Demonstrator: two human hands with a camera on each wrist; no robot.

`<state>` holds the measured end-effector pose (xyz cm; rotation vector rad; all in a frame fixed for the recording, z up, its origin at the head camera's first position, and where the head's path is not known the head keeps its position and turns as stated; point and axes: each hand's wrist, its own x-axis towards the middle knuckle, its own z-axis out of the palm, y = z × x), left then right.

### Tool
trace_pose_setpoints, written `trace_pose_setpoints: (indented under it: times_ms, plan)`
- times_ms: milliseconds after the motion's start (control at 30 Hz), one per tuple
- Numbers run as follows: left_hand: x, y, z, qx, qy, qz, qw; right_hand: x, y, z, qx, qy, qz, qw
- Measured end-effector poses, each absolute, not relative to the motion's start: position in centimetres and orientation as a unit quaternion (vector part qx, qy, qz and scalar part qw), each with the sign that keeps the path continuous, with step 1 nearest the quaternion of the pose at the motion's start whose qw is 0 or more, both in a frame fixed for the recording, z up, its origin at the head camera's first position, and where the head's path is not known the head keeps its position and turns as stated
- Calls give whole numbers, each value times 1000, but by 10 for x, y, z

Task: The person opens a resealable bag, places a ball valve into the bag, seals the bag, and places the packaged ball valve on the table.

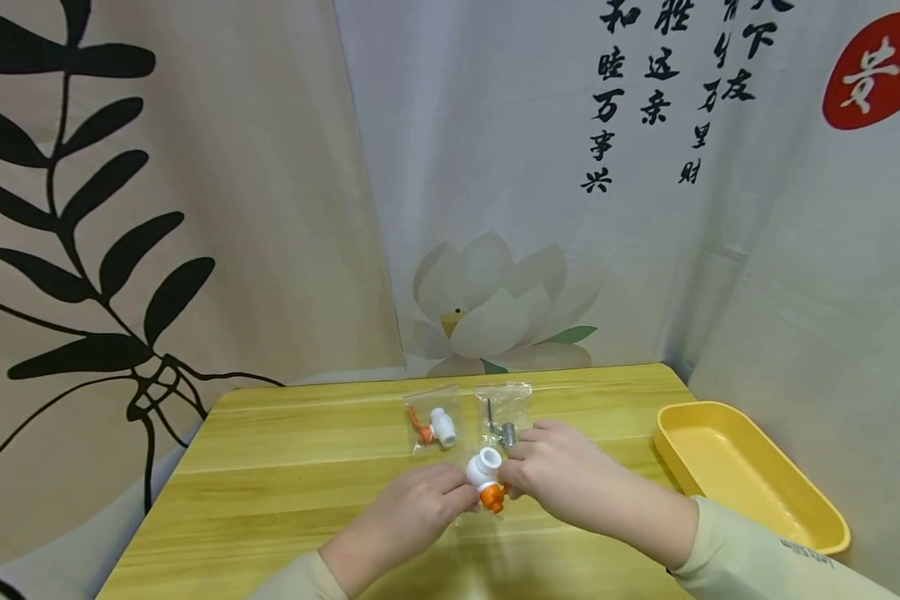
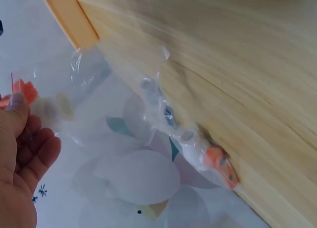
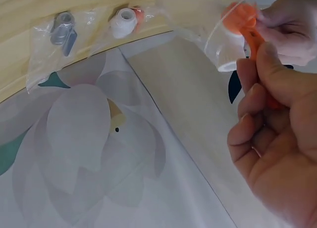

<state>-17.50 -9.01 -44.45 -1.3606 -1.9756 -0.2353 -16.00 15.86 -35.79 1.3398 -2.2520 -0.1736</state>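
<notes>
Both hands hold a white-and-orange plastic tap (image 1: pixel 484 468) in front of the body, over the table. My left hand (image 1: pixel 429 500) grips it from the left, the thumb pinching clear plastic bag (image 2: pixel 81 74) at the orange end in the left wrist view. In the right wrist view my right hand (image 3: pixel 277 124) pinches the orange lever (image 3: pixel 254 41) between thumb and curled fingers. The tap's white threaded end (image 3: pixel 229 64) points away from the hands there. Behind them lie a bagged white-and-orange tap (image 1: pixel 441 427) and a bagged grey metal fitting (image 1: pixel 507 435), close to my right fingers.
A yellow plastic tray (image 1: pixel 750 475) stands at the right of the wooden table (image 1: pixel 285 467). A printed curtain (image 1: pixel 495 167) with a lotus and dark characters hangs right behind the table's far edge. Another cloth with black leaves (image 1: pixel 270 208) hangs at the left.
</notes>
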Motion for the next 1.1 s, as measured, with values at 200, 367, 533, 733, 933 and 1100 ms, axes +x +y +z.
trace_pose_setpoints:
  times_ms: [200,367,533,733,933,1100]
  plan:
    - [-176,-86,-443,-532,-747,-108,383,-168,147,-361,498,-832,-92,228]
    - [-177,-84,-441,-527,-738,-117,405,-172,140,-366,499,-839,-102,192]
    - [-176,-82,-441,-524,-733,-129,414,-180,131,-372,483,-857,-85,161]
    - [-176,-81,-445,-516,-732,-144,421,-189,123,-384,437,-890,-79,106]
    - [-177,-82,-454,-501,-744,-135,420,-192,122,-394,438,-891,-75,98]
    - [-175,-84,-457,-478,-768,-131,405,-190,129,-395,442,-892,-20,91]
